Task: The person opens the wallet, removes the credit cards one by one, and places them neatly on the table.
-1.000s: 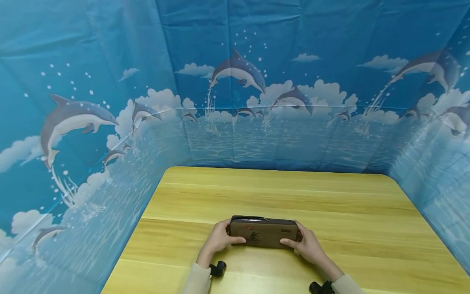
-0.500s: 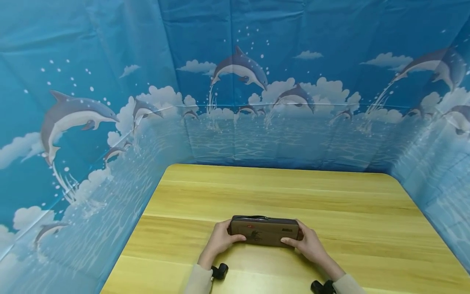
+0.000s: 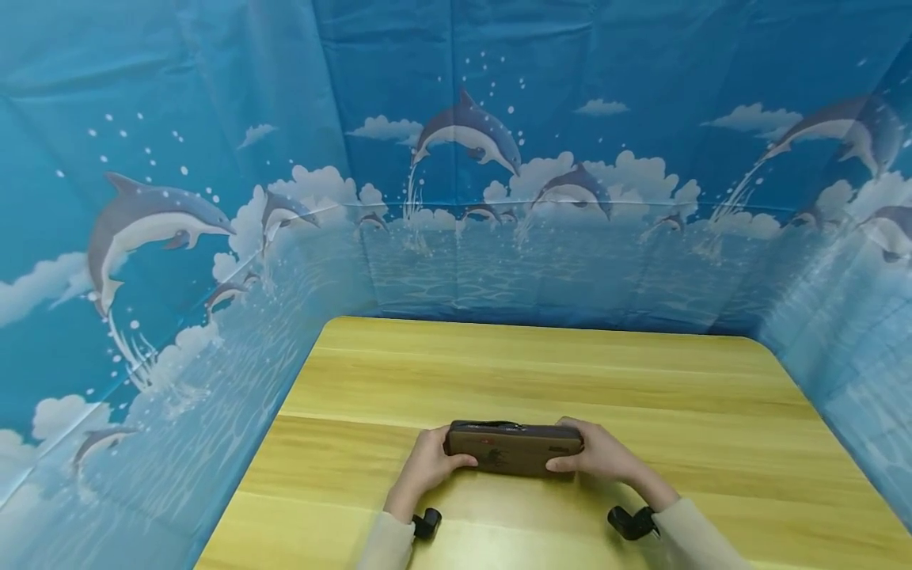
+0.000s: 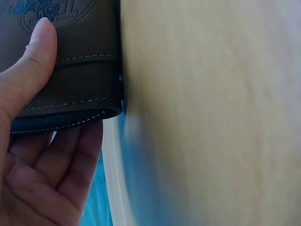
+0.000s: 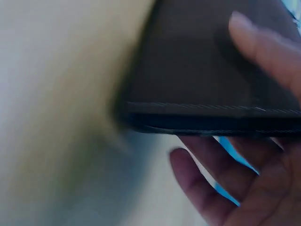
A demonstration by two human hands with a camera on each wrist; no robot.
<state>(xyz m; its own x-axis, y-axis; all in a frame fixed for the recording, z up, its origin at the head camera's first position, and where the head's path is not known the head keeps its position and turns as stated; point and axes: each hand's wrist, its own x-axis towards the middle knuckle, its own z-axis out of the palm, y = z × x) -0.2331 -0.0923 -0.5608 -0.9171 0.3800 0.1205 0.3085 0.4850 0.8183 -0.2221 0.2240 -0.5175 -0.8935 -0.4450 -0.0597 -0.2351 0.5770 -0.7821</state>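
- We see the brown, rectangular, leather-looking zip wallet (image 3: 516, 455) between 2 hands, its long face towards the person, on or just over the yellow, wood-grain surface (image 3: 534, 364); whether its lower edge touches, we cannot tell.
- The left hand (image 3: 426, 461) grasps the wallet's left end, thumb on the face and fingers (image 4: 70, 155) behind. If this thumb loosens, that end could drop, because we see no other hold there.
- The right hand (image 3: 598, 451) grasps the other end in a similar way, but 1 of its fingers (image 5: 188, 174) stands apart from the wallet. We judge this grip the weaker, so the end could slip or turn.
- If the 2 hands pull unequally, we think the wallet could tilt, its smooth-looking face sliding under the thumbs.
- Along the upper side runs the dark zip with silver teeth (image 3: 492, 426); we cannot tell if it is fully closed. If a part is undone, tipping could spill contents, should there be any.
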